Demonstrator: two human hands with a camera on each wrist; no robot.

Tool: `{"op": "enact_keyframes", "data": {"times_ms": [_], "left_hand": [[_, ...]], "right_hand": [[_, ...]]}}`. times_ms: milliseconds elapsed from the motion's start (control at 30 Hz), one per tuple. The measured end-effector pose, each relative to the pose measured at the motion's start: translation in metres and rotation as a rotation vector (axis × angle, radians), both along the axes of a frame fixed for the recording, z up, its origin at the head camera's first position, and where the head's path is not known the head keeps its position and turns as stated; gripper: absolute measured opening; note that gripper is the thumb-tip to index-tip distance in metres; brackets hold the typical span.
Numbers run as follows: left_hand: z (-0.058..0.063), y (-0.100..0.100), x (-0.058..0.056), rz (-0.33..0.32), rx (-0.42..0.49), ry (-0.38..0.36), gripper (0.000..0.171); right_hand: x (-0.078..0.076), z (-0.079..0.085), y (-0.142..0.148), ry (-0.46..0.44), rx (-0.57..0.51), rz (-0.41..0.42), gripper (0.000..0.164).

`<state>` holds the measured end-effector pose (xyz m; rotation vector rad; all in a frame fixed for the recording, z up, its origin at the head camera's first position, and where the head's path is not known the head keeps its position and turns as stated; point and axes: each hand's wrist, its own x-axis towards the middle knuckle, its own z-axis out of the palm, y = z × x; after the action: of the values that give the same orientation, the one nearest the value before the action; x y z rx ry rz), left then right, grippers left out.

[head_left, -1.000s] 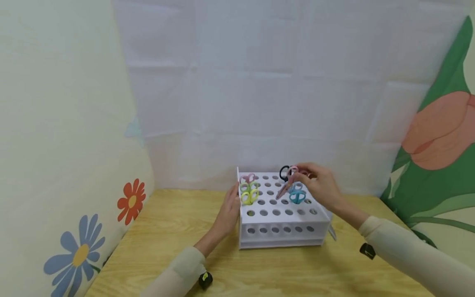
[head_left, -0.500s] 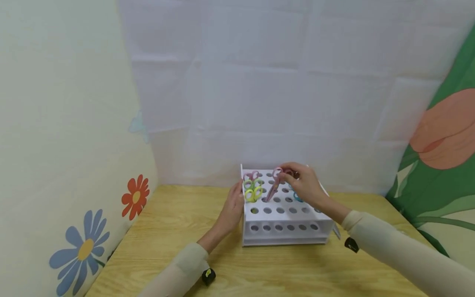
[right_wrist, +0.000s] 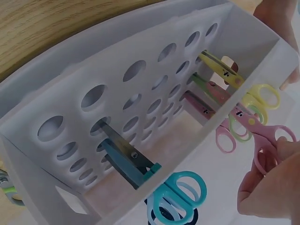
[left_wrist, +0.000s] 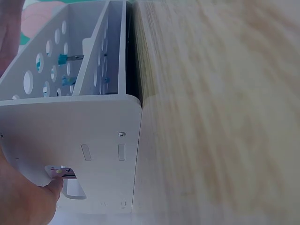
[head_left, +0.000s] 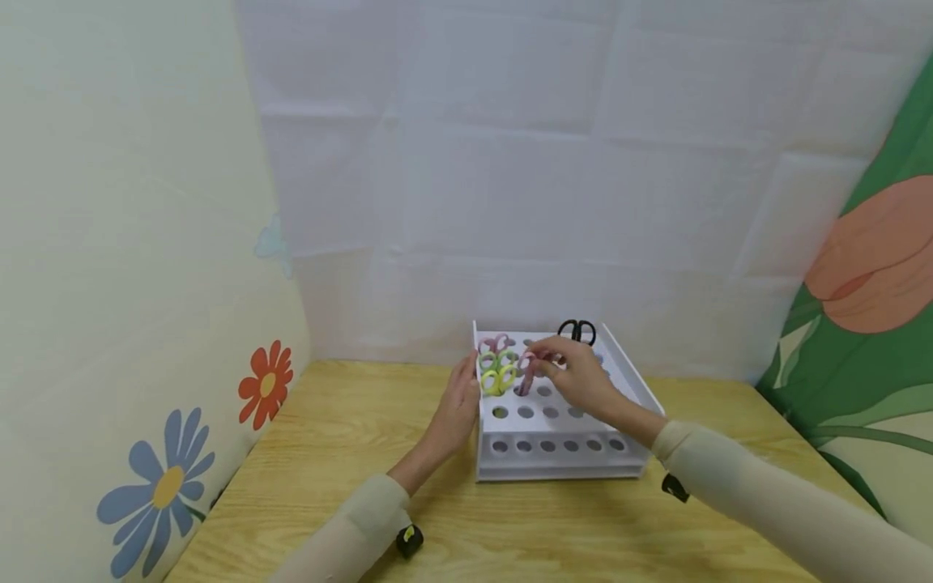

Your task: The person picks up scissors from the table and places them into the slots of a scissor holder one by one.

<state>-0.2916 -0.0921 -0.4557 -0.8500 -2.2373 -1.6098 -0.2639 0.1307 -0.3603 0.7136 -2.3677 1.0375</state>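
Note:
A white rack (head_left: 561,425) with rows of round holes stands on the wooden table. Against its left side panel rests my left hand (head_left: 459,397), with straight fingers; the left wrist view shows a digit tip at the panel's cut-out slot (left_wrist: 77,190). My right hand (head_left: 576,376) pinches pink scissors (right_wrist: 269,140) by their handle loops, blades pointing down at a hole. Beside them in the left column sit yellow scissors (head_left: 499,380), green scissors (right_wrist: 211,89) and other pink scissors (right_wrist: 225,136). Teal scissors (right_wrist: 180,197) sit farther right, mostly behind my right hand in the head view.
Black scissors (head_left: 576,330) stand at the rack's back right. Light-blue handles (right_wrist: 161,206) show behind the teal ones. Scissors with a green and grey handle (right_wrist: 11,192) lie outside the rack on its right. A white sheet (head_left: 437,202) hangs behind the table.
My right hand has carried the pink scissors left and down, from above the rack's middle to a hole beside the yellow scissors. My left hand stays at the side panel.

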Motion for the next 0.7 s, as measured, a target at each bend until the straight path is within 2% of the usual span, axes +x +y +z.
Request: {"op": "enact_keyframes", "data": {"times_ms": [167,433,700], "left_hand": [[-0.001,-0.001,-0.001,0.003,0.01,0.019,0.053],[-0.004,0.0,-0.005,-0.003,0.012,0.054,0.054],[-0.005,-0.001,-0.006,0.001,0.002,0.061,0.054]], "right_hand": [[-0.002,-0.008,-0.005,0.017,0.05,0.014,0.018],[-0.004,-0.013,-0.003,-0.014,0.098,-0.004,0.019],[-0.007,-0.016,-0.002,-0.038,0.134,0.083,0.021]]}}
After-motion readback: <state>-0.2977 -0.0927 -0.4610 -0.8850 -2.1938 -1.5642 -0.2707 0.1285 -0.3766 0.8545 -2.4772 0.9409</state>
